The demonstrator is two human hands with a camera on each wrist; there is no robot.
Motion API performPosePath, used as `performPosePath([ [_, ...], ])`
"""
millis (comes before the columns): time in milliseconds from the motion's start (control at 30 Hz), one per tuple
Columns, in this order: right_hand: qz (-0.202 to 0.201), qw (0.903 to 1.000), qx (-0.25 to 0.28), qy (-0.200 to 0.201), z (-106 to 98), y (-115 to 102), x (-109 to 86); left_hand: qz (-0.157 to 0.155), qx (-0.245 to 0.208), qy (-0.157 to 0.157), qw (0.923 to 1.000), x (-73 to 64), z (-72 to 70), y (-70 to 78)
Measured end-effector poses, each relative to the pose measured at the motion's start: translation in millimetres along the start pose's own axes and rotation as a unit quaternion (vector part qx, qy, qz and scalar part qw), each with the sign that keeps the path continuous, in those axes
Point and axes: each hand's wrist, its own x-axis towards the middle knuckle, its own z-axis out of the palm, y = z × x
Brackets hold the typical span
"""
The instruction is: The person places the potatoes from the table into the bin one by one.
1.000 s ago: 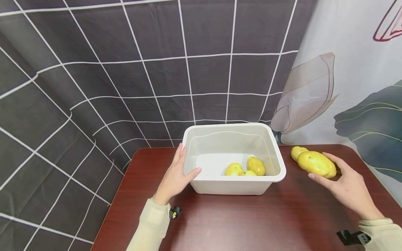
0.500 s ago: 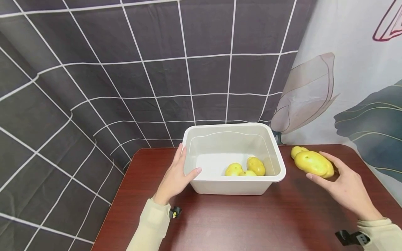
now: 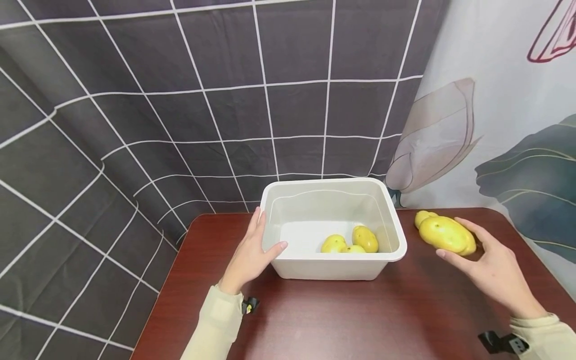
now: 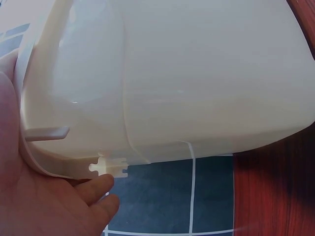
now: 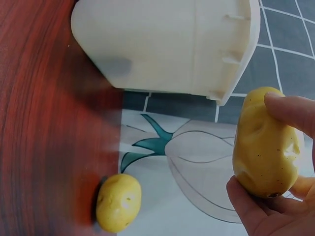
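My right hand (image 3: 499,267) holds a yellow potato (image 3: 447,235) between thumb and fingers, to the right of a white plastic bin (image 3: 333,269). The right wrist view shows this potato (image 5: 266,145) raised off the table, with the thumb on one side and fingertips on the other. Another potato (image 3: 423,218) lies on the table behind it. With fingers fairly straight, my left hand (image 3: 249,255) rests against the bin's left front corner, its thumb over the rim. Several potatoes (image 3: 365,239) lie in the bin's right half; the front wall partly hides them.
The bin stands on a dark red-brown table (image 3: 315,320) near its back edge. Behind hang a dark cloth with white grid lines (image 3: 297,110) and, on the right, a pale cloth with leaf and flower drawings (image 3: 495,165).
My right hand has shifted slightly left with the potato. The left hand stays at the bin, and the potatoes inside lie as before. The head view has moved a little.
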Motion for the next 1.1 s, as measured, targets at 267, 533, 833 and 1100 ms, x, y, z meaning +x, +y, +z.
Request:
performPosePath([
  [267, -0.001, 0.9999, 0.011, -0.001, 1, -5, -0.5, 0.002, -0.007, 0.001, 1.0000, 0.0, -0.2, 1.6],
  [533, -0.011, 0.9998, 0.019, 0.002, 3, -15, 1.3, 0.001, -0.007, -0.004, 1.0000, 0.5, 1.1, 1.2],
  [833, -0.013, 0.9996, 0.025, -0.001, 5, -25, 4.7, -0.002, -0.009, -0.001, 1.0000, 0.2, 1.3, -0.7],
  [1100, -0.018, 0.9992, 0.036, -0.003, 5, -34, 4.7, -0.003, -0.010, 0.000, 0.9999, -0.7, 0.8, -0.7],
])
